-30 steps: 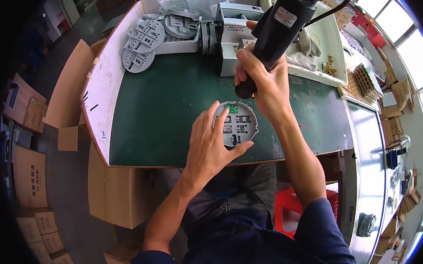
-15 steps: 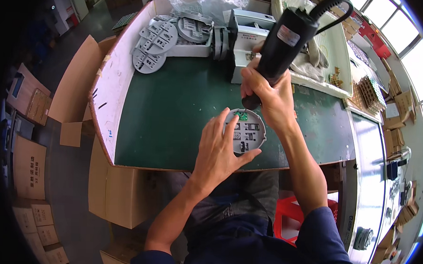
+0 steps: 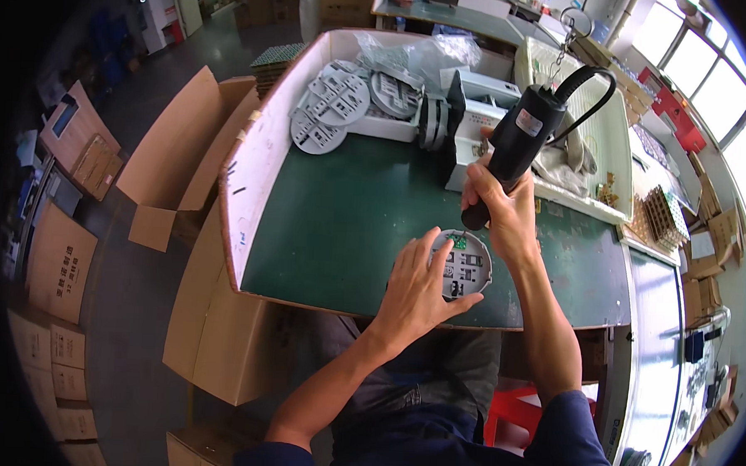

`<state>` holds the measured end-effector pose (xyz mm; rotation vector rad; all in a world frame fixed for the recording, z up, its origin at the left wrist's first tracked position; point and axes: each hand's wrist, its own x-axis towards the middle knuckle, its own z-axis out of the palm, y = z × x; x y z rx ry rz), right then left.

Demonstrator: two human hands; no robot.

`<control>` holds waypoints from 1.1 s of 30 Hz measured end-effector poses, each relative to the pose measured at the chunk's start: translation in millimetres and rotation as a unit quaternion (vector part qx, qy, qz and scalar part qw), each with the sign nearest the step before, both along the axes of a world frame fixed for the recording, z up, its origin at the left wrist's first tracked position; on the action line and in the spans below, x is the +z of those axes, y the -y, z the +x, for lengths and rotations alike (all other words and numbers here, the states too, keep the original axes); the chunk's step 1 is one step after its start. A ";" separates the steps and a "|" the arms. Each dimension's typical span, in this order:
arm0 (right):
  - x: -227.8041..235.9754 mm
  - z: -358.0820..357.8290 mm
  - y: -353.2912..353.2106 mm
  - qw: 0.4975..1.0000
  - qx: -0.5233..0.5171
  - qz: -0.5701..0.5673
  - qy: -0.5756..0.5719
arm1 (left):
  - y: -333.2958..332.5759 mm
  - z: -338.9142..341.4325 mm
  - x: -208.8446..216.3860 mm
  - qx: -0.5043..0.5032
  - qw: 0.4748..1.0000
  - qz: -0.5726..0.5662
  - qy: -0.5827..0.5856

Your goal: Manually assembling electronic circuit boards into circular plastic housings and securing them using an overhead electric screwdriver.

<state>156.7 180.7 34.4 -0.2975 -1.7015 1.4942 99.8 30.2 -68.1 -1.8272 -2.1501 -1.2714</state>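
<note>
A black electric screwdriver [image 3: 525, 131] is gripped in my right hand [image 3: 511, 212], its fingers wrapped around the lower body. It tilts, with its nose end just above the far rim of a round grey plastic housing [image 3: 479, 281]. A small green circuit board [image 3: 459, 243] sits in the housing near that rim. My left hand [image 3: 414, 283] spans the housing from the left, fingertips over its upper part near the board and thumb along the near edge. The screwdriver's bit and any screw cannot be made out.
Several grey round plates [image 3: 339, 97] are piled at the back left, beside a clear plastic bag [image 3: 456, 50]. A grey metal box-shaped device [image 3: 486, 92] stands behind my right hand. A white tray [image 3: 595, 208] holds gloves and small brass-coloured parts. Open cardboard boxes [image 3: 172, 153] flank the table's left side.
The whole view has shifted, so the table and both hands appear lower and further right. Screwdriver, housing and hands keep nearly the same places relative to one another.
</note>
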 end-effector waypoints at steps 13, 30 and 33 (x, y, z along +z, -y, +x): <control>57.3 9.4 -29.3 0.986 -0.089 0.131 0.046 | 9.9 -8.5 11.6 -0.011 0.991 0.109 0.082; -23.7 139.0 26.8 0.978 0.073 -0.085 0.176 | -1.1 -37.2 31.2 -0.111 0.978 0.165 0.063; -19.1 194.0 -16.8 0.920 -0.130 0.172 0.327 | -28.5 -116.6 47.2 0.116 0.976 0.176 -0.048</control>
